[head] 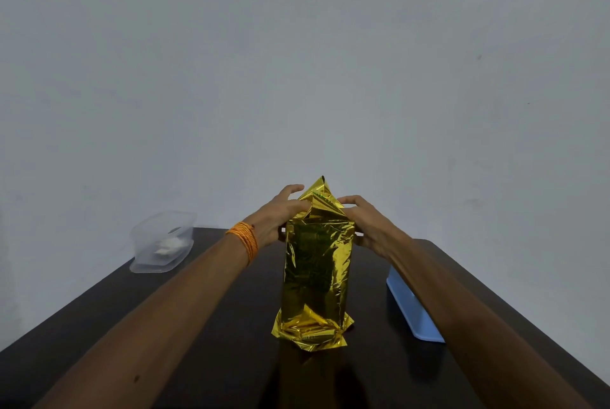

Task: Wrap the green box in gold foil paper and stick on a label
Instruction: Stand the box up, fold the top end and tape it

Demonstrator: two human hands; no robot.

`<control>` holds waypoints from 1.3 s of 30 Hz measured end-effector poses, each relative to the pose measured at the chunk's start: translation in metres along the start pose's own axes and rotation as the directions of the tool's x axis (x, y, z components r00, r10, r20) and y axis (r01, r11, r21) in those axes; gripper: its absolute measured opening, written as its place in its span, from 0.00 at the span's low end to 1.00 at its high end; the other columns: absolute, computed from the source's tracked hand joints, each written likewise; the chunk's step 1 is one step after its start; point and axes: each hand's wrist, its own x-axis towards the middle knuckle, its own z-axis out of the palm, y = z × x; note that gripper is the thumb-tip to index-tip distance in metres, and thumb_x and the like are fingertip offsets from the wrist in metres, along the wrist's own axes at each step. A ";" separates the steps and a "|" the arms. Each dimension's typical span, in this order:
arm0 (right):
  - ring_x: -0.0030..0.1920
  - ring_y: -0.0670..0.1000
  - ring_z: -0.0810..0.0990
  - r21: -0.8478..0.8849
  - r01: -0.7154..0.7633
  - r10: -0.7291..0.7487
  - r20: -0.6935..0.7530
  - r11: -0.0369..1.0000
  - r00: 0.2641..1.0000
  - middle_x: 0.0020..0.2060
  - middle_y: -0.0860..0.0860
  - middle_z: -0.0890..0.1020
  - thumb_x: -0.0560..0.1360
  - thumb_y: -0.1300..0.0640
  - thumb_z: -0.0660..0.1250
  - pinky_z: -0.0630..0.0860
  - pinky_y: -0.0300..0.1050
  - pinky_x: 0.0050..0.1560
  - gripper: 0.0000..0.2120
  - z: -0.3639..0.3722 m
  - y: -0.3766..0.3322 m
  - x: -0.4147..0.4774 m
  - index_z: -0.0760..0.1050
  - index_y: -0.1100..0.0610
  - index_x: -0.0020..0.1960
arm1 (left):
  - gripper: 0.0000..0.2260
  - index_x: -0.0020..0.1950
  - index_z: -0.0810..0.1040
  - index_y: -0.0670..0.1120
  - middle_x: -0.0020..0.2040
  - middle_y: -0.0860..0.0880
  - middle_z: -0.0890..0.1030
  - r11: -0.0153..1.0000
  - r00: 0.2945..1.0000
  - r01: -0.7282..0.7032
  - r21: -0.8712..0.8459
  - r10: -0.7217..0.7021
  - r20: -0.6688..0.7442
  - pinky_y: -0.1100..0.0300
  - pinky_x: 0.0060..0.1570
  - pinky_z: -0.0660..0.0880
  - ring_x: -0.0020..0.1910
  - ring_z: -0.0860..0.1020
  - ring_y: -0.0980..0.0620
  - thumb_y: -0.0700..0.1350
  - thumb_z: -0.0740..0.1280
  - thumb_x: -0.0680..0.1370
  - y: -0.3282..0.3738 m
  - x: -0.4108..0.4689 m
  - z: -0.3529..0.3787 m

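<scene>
Two hands at work on one parcel, centre of the frame.

Item 1: long green box (310, 237), lying lengthwise on the dark wooden bench (237, 359), running from lower centre up to mid-frame. It is sheathed in crinkled gold foil paper (317, 276), with green showing only faintly through the film.

Item 2: near end of the foil, lower centre. It is folded under in loose, flared flaps, and no tape can be seen on it.

Item 3: far end of the foil, mid-frame. It stands up in an unflattened peak.

Item 4: left hand (280, 213), with an orange thread band (244, 240) on the wrist. Its grip is closed on the foil at the left of the peak.

Item 5: right hand (366, 223). Its grip is curled onto the foil at the right of the peak.

Item 6: clear plastic tub (161, 243), left of the frame, well apart from the parcel. It holds white pieces too small to identify.

Item 7: pale blue plastic tray (412, 309), right of the frame, partly behind the right forearm.

Step in hand, as judged: closing the far end flaps.

Next move, as judged: crease both side flaps inward, press the peak flat against the box end, and keep the slippery foil from springing open. No label shows on the parcel, so that step remains.
</scene>
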 end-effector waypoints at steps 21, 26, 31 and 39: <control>0.50 0.52 0.78 0.030 0.084 -0.073 -0.267 0.996 0.961 0.53 0.56 0.78 0.78 0.45 0.69 0.76 0.47 0.49 0.19 -0.035 -0.001 -0.024 0.72 0.58 0.60 | 0.09 0.57 0.79 0.48 0.55 0.49 0.80 0.810 0.802 -0.445 0.381 0.550 -0.233 0.57 0.54 0.76 0.56 0.78 0.52 0.42 0.67 0.77 0.063 -0.036 0.025; 0.43 0.51 0.78 -0.059 0.063 -0.082 -0.410 0.996 0.908 0.47 0.55 0.82 0.77 0.54 0.70 0.73 0.44 0.41 0.09 -0.084 0.016 -0.044 0.79 0.59 0.52 | 0.06 0.51 0.84 0.45 0.47 0.50 0.84 0.597 0.717 -0.545 0.589 0.696 -0.043 0.61 0.48 0.77 0.48 0.81 0.53 0.42 0.68 0.76 0.085 -0.043 0.086; 0.41 0.52 0.79 -0.238 -0.033 -0.086 -0.473 0.971 0.877 0.42 0.56 0.84 0.75 0.56 0.71 0.72 0.42 0.37 0.09 -0.121 0.042 -0.070 0.81 0.63 0.44 | 0.07 0.46 0.85 0.45 0.44 0.48 0.85 0.565 0.754 -0.552 0.613 0.652 0.078 0.52 0.51 0.79 0.47 0.82 0.48 0.42 0.67 0.73 0.050 -0.028 0.149; 0.36 0.49 0.74 -0.287 -0.265 0.117 -0.443 0.921 0.889 0.40 0.54 0.79 0.76 0.50 0.69 0.70 0.44 0.39 0.12 -0.135 0.085 -0.090 0.78 0.60 0.43 | 0.06 0.42 0.85 0.40 0.46 0.42 0.85 0.748 0.970 -0.241 0.618 0.194 0.143 0.47 0.46 0.82 0.48 0.83 0.42 0.40 0.69 0.72 -0.064 0.010 0.180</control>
